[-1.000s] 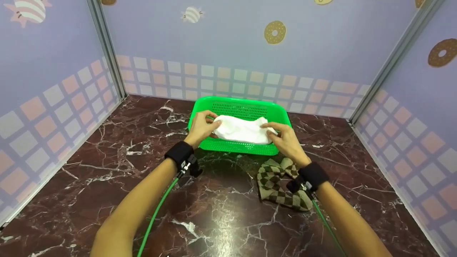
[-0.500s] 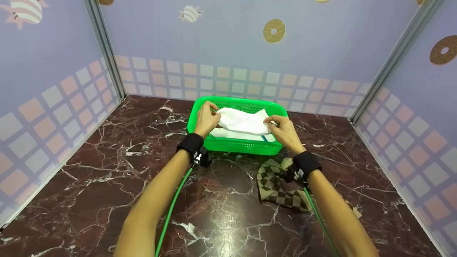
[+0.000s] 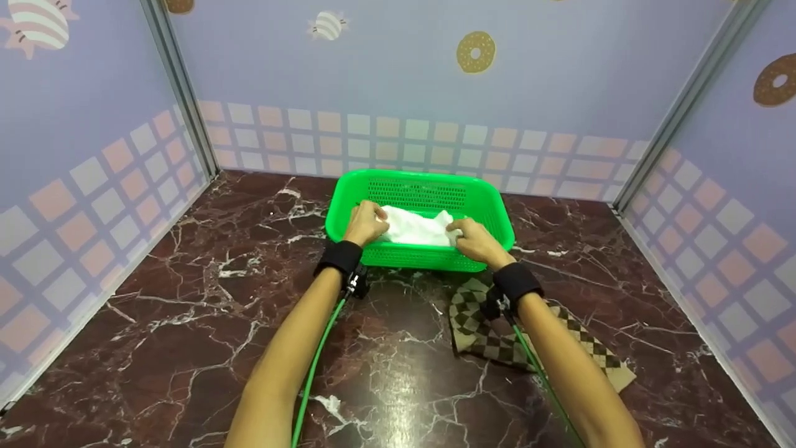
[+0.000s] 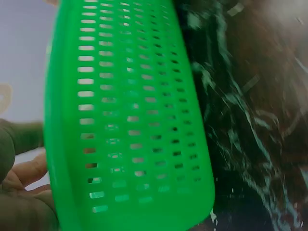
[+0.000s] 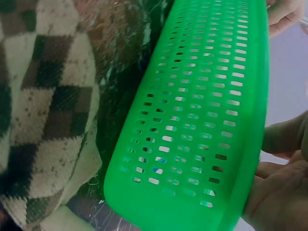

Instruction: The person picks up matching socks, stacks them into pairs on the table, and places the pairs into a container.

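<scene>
A white sock [image 3: 413, 228] lies stretched sideways, low inside the green plastic basket [image 3: 429, 258]. At its left end my left hand [image 3: 365, 223] pinches it between thumb and fingers. My right hand [image 3: 477, 240] holds the right end in the same way. Both hands reach over the near rim, and the basket's front wall hides the sock's lower edge. In the left wrist view the perforated wall [image 4: 134, 110] fills the middle, with my fingers [image 4: 30, 168] behind its rim. The right wrist view shows my right fingers [image 5: 281, 175] past the rim too.
A brown and beige checkered knitted cloth [image 3: 469, 308] lies on the dark red marble-patterned table [image 3: 205, 330], partly under my right forearm. Patterned panels [image 3: 416, 81] close off the back and both sides. Green cables [image 3: 314, 373] run along both forearms.
Both hands raised the white sock slightly, uncovering white cloth with a blue stripe beneath it, then lowered it into the basket. They have drawn a little closer together.
</scene>
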`<action>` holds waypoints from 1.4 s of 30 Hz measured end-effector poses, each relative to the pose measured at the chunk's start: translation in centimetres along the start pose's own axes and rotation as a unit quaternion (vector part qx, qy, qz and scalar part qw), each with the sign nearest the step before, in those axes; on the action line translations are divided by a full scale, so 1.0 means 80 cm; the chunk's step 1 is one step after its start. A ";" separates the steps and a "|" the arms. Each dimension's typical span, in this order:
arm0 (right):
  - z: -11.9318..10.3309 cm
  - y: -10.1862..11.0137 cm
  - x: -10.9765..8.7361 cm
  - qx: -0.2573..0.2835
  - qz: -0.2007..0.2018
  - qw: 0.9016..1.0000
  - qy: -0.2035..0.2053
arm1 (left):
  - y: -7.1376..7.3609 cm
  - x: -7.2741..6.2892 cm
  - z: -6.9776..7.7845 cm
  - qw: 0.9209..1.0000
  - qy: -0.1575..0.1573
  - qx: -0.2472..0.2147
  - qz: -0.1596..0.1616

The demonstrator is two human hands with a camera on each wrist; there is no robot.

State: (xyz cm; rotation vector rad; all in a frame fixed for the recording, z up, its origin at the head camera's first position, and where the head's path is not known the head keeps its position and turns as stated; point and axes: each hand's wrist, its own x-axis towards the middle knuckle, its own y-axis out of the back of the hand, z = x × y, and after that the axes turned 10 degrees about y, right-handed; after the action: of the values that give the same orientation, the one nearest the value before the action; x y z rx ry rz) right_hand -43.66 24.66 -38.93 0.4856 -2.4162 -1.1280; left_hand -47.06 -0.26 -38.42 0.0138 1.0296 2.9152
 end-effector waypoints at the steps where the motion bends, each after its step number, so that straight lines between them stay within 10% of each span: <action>1: 0.001 0.000 0.000 -0.009 -0.011 1.000 -0.002 | -0.003 0.002 0.000 1.000 0.001 0.013 -0.006; 12: 0.005 0.004 0.015 -0.038 -0.091 0.994 -0.038 | -0.017 0.012 0.004 0.995 0.009 0.101 -0.025; 24: 0.003 0.002 0.007 -0.064 -0.077 0.995 -0.020 | -0.018 -0.001 0.008 0.982 0.014 0.187 0.017; 42: -0.043 0.039 -0.047 -0.082 0.031 0.993 0.075 | -0.030 -0.046 0.026 0.972 -0.133 0.135 0.139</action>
State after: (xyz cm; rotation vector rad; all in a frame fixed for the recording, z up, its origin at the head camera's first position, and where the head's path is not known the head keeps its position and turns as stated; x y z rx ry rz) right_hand -39.11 26.12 -35.37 0.4225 -2.1741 -1.2061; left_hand -43.22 2.69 -38.30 0.5856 1.4648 2.8616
